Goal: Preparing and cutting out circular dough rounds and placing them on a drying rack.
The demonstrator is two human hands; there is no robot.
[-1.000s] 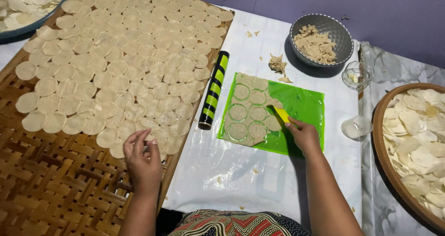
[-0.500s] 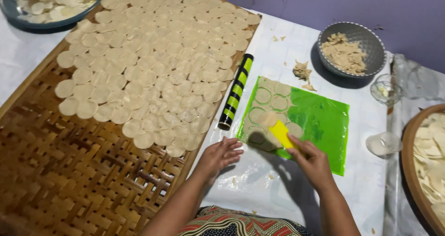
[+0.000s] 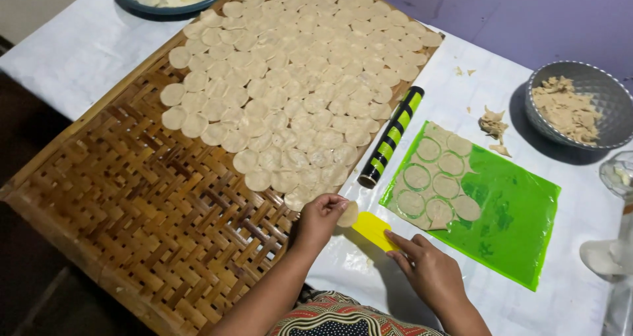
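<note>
- Head view: a thin round dough disc (image 3: 349, 214) is being pinched between thumb and fingertips of the left hand (image 3: 321, 218), just off the edge of the woven bamboo tray (image 3: 142, 224), near the last row of laid-out discs (image 3: 297, 92).
- Step judged in hand: the disc is being carried from scraper to tray; next move prob. calls for laying it flat beside the row's end, w/o folding.
- A yellow scraper (image 3: 373, 230) is being held at its edge by the right hand (image 3: 426, 270); fingers seem pressed together, grip partly hidden.
- The disc is looking pale, floppy, approx. the same size as the others.
- More cut rounds are sitting on the green mat (image 3: 521, 224), beside the black-and-green rolling pin (image 3: 391, 137); scraps are lying in the grey bowl (image 3: 580, 105).
</note>
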